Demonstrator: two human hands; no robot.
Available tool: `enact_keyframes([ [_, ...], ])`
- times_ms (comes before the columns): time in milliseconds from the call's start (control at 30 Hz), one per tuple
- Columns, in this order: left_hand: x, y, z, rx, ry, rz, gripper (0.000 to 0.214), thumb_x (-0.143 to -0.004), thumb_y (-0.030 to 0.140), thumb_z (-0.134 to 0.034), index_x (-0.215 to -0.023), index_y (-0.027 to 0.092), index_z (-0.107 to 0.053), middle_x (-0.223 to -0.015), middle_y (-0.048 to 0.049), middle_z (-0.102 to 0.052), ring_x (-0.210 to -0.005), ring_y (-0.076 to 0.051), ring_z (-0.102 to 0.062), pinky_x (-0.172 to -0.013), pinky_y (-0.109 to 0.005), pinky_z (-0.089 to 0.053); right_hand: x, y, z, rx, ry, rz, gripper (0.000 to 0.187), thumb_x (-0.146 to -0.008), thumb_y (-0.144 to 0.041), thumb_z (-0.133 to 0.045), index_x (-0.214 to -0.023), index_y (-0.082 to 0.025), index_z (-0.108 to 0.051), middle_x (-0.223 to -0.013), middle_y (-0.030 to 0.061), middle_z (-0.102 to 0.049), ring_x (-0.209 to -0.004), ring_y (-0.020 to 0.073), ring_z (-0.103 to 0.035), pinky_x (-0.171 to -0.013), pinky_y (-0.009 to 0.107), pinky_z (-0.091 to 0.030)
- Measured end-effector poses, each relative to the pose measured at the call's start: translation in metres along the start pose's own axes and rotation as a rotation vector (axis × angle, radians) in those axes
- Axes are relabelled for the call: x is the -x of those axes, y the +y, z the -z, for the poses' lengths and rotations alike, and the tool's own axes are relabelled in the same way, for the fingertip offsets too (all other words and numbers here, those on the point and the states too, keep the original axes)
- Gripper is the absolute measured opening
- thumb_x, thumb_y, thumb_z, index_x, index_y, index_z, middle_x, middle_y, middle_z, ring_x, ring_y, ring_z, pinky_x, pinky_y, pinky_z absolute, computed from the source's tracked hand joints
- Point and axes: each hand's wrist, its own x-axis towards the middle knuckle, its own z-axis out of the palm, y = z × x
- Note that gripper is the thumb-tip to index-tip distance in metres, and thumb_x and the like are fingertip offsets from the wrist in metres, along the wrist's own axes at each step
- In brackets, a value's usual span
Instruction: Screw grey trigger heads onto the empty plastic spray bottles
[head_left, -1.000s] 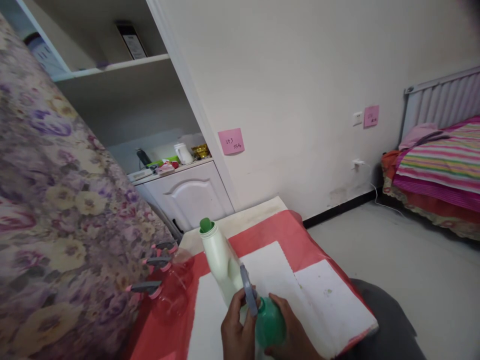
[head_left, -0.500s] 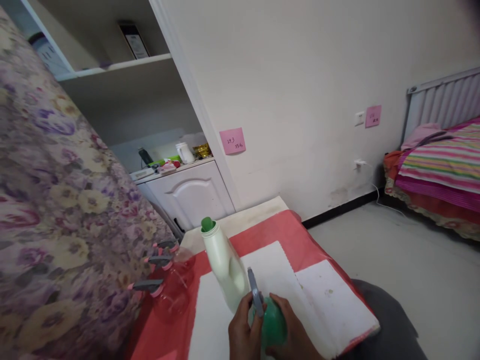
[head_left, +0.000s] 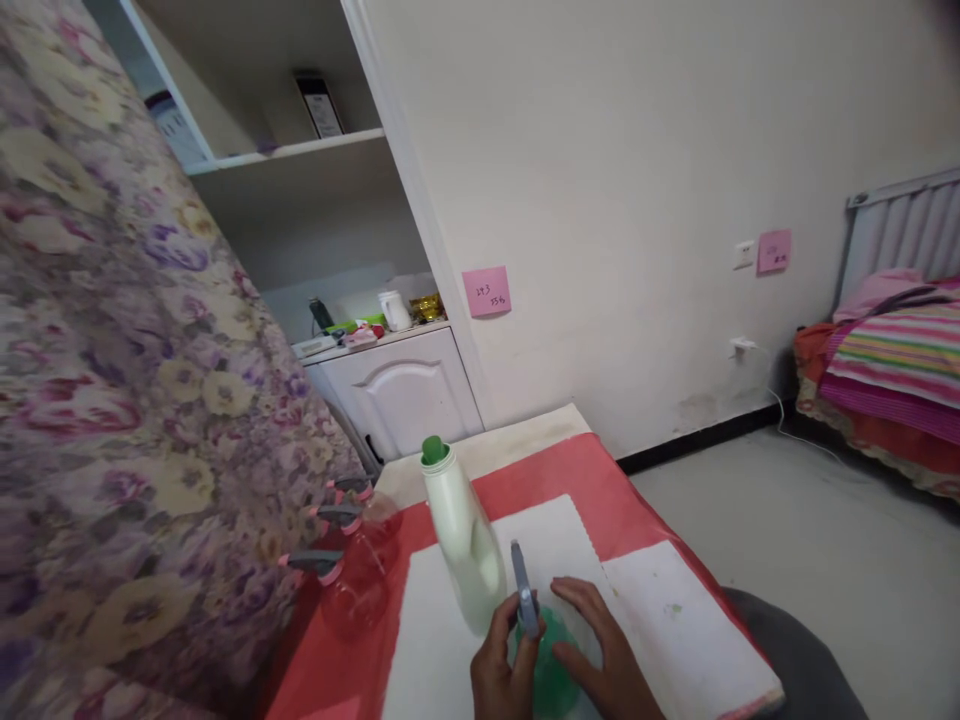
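Observation:
A green spray bottle point(head_left: 553, 665) with a grey trigger head point(head_left: 525, 590) stands at the bottom middle of the view. My left hand point(head_left: 506, 660) has its fingers closed around the neck just under that head. On the other side, my right hand point(head_left: 604, 650) is spread, thumb and fingers apart, close beside the green body. Just beyond my left hand a pale green jug point(head_left: 461, 535) with a handle stands upright; its green top point(head_left: 435, 450) points up. The lower part of the spray bottle is partly hidden by my hands.
Several clear spray bottles point(head_left: 352, 590) with grey and pink heads stand at the table's left, beside a flowered curtain point(head_left: 150, 400). White sheets point(head_left: 675, 610) lie on the red table cover point(head_left: 540, 465). Behind are a cupboard point(head_left: 405, 385), the wall and a bed point(head_left: 900, 340).
My right hand has loosened from the green bottle and its fingers have spread. My left hand stays at the neck. The view has shifted slightly, so everything sits further right.

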Motion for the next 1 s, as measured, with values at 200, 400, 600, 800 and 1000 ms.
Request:
enact_keyframes([
  [200, 0.0, -0.007, 0.007, 0.033, -0.046, -0.053, 0.035, -0.076, 0.029, -0.068, -0.11, 0.022, -0.07, -0.108, -0.005, -0.079, -0.1, -0.024, -0.073, -0.091, -0.031, -0.057, -0.02, -0.056, -0.012, 0.031, -0.058, -0.028, 0.034, -0.068, -0.009, -0.062, -0.098, -0.022, -0.07, -0.093, 0.0036, -0.065, -0.092, 0.0228, -0.061, -0.086, 0.035, -0.05],
  [400, 0.003, 0.0, 0.003, 0.092, -0.051, -0.074, 0.029, -0.077, 0.025, -0.068, -0.106, 0.023, -0.069, -0.108, -0.0043, -0.078, -0.101, -0.023, -0.073, -0.091, -0.031, -0.057, -0.025, -0.056, -0.015, 0.128, -0.075, 0.022, 0.02, -0.074, -0.011, -0.059, -0.089, -0.02, -0.067, -0.087, 0.0034, -0.06, -0.084, 0.0221, -0.058, -0.078, 0.033, -0.048],
  [600, 0.006, 0.002, 0.005, 0.052, -0.041, -0.076, 0.033, -0.078, 0.022, -0.064, -0.111, 0.024, -0.066, -0.111, -0.0039, -0.077, -0.103, -0.023, -0.072, -0.092, -0.031, -0.057, -0.026, -0.05, -0.014, 0.212, -0.119, 0.154, 0.025, -0.075, -0.007, -0.053, -0.094, -0.02, -0.062, -0.09, 0.0038, -0.058, -0.087, 0.0219, -0.057, -0.078, 0.033, -0.047],
  [800, 0.011, -0.016, -0.003, 0.039, -0.004, -0.094, 0.04, -0.08, 0.026, -0.059, -0.12, 0.022, -0.061, -0.116, -0.0069, -0.076, -0.107, -0.024, -0.071, -0.094, -0.031, -0.055, -0.026, -0.051, -0.011, 0.247, -0.169, 0.231, 0.021, -0.08, -0.01, -0.054, -0.097, -0.021, -0.06, -0.091, 0.0043, -0.057, -0.087, 0.022, -0.056, -0.077, 0.033, -0.047],
  [1000, 0.01, -0.035, -0.01, 0.083, 0.013, -0.09, 0.042, -0.081, 0.032, -0.06, -0.123, 0.026, -0.061, -0.115, -0.0051, -0.076, -0.107, -0.025, -0.071, -0.094, -0.032, -0.055, -0.029, -0.053, -0.008, 0.203, -0.203, 0.202, 0.016, -0.081, -0.012, -0.054, -0.093, -0.021, -0.06, -0.088, 0.0028, -0.056, -0.084, 0.0204, -0.056, -0.076, 0.031, -0.048],
])
